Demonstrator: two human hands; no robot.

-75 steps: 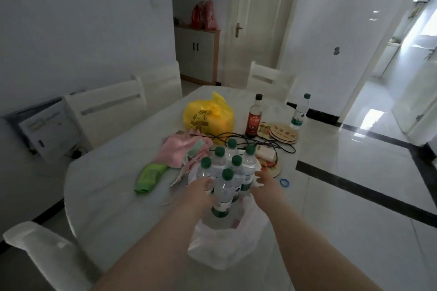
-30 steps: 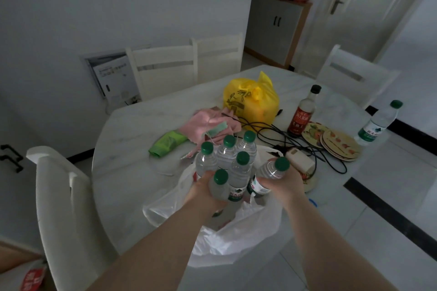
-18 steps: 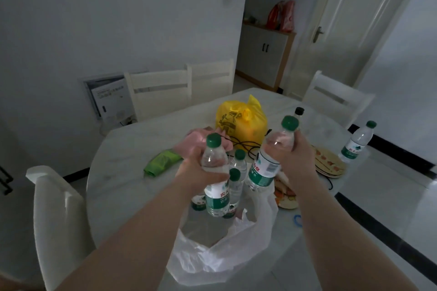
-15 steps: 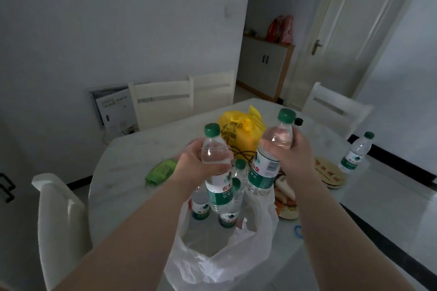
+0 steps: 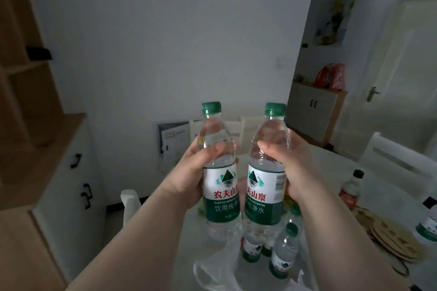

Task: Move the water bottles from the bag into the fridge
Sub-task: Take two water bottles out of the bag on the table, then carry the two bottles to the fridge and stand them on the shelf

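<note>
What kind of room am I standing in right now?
Probably a home dining area: a table with white chairs, stacked plates, and a sideboard cabinet beside a door.

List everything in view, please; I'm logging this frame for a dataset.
held water bottles: two, clear with green caps, upright, one left, one right
bottles in bag: at least three, green caps
plastic bag: one, clear white, on table
table: one, white
sauce bottle: one, dark cap, right
plates: stack, tan
chairs: white, around table
cabinet: one, white, rear
hands: left, right, each gripping a bottle
</note>
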